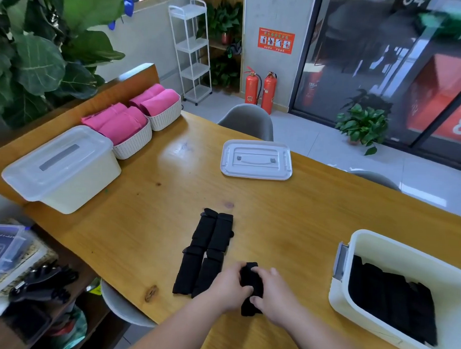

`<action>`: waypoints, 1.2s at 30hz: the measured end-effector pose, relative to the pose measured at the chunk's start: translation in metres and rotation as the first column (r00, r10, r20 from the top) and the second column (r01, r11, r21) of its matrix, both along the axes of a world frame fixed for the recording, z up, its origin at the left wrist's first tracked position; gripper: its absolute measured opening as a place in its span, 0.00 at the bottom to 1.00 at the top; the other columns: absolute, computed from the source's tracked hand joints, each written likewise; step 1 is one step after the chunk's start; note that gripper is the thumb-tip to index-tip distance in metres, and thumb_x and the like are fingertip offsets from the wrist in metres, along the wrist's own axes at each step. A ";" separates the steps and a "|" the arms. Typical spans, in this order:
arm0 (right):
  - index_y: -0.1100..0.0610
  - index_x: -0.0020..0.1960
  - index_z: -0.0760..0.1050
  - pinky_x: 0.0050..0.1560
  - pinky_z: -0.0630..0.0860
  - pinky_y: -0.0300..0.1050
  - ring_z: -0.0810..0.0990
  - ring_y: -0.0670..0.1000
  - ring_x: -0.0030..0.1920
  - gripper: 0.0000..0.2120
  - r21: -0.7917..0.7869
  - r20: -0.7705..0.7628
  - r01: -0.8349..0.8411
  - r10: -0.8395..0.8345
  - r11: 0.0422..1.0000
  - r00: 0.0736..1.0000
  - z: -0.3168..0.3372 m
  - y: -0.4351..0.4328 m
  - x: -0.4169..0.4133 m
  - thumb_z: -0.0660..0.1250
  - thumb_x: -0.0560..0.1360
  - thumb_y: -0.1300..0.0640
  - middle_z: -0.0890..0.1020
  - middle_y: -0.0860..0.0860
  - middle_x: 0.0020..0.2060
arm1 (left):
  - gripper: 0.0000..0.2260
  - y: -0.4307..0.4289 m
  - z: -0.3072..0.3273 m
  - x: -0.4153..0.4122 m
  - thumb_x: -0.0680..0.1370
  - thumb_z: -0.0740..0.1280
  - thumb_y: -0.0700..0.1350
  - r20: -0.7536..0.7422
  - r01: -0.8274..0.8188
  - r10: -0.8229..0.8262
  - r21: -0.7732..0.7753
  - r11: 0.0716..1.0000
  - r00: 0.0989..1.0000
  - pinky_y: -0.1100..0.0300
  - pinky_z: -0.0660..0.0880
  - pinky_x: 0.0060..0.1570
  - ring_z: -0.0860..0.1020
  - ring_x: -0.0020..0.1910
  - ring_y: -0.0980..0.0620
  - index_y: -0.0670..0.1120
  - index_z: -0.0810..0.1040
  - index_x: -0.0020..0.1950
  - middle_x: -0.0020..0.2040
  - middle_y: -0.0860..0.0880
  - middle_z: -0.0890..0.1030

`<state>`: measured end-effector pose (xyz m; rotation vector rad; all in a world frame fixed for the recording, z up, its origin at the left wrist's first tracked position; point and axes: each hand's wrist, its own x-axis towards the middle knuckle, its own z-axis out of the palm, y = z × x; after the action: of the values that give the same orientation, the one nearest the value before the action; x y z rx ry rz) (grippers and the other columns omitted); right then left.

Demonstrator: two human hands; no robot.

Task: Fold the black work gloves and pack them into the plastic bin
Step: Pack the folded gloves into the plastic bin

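Wooden table (289,205), folding station: one black glove (252,281) clasped mid-fold.
Grip: left hand (227,290) and right hand (275,298) both pinch it near the front edge; the part-filled plastic bin (381,245) stands to the right. Risk: a slack grip lets the fold spring open in transfer, and the left wrist may drag the spare gloves (205,253) alongside.

The fingers of the left hand (227,290) and the right hand (273,298) covered much of the black glove (251,280) between them, so its fold could not be seen. To the right of the right hand, the plastic bin (341,300) was cut by the picture's edge. The dark gloves (394,300) inside it merged together, so their number was not clear.
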<state>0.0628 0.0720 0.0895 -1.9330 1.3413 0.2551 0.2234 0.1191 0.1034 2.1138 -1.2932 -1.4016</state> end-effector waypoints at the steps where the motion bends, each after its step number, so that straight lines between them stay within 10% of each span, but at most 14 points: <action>1: 0.46 0.82 0.64 0.65 0.76 0.48 0.78 0.54 0.63 0.36 0.005 0.017 0.027 -0.027 1.000 0.999 -0.002 0.001 -0.002 0.74 0.77 0.52 0.70 0.48 0.62 | 0.31 0.000 -0.001 -0.002 0.82 0.70 0.48 -0.021 -0.023 0.023 0.012 1.000 1.000 0.55 0.79 0.60 0.80 0.60 0.49 0.55 0.63 0.83 0.60 0.52 0.80; 14: 0.38 0.77 0.68 0.42 0.75 0.36 0.82 0.43 0.46 0.32 -0.018 0.229 0.147 -0.139 0.989 0.963 0.035 -0.013 -0.025 0.75 0.76 0.50 0.73 0.42 0.59 | 0.25 -0.009 0.009 -0.001 0.77 0.76 0.37 -0.440 -0.299 0.286 0.043 0.953 0.851 0.48 0.83 0.61 0.88 0.54 0.50 0.53 0.75 0.72 0.56 0.46 0.87; 31: 0.35 0.70 0.77 0.59 0.84 0.58 0.88 0.50 0.55 0.27 0.204 0.679 0.487 -0.481 0.850 0.554 0.151 -0.051 -0.142 0.74 0.79 0.61 0.82 0.40 0.65 | 0.24 -0.092 0.118 -0.097 0.77 0.78 0.41 -0.551 -0.082 -0.102 -0.300 0.950 0.828 0.47 0.80 0.66 0.86 0.58 0.49 0.58 0.80 0.70 0.63 0.49 0.85; 36: 0.44 0.73 0.77 0.50 0.84 0.43 0.89 0.52 0.53 0.27 0.240 0.678 0.536 -0.535 0.810 0.505 0.163 -0.042 -0.190 0.73 0.80 0.66 0.82 0.44 0.66 | 0.26 -0.101 0.118 -0.137 0.76 0.79 0.45 -0.510 0.016 -0.183 -0.315 0.949 0.840 0.44 0.80 0.66 0.86 0.58 0.49 0.59 0.79 0.71 0.63 0.49 0.84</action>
<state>-0.1271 0.0299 0.2521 -1.2555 1.2735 -0.7666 0.0860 0.0178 0.2217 1.3340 -1.2877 -1.5690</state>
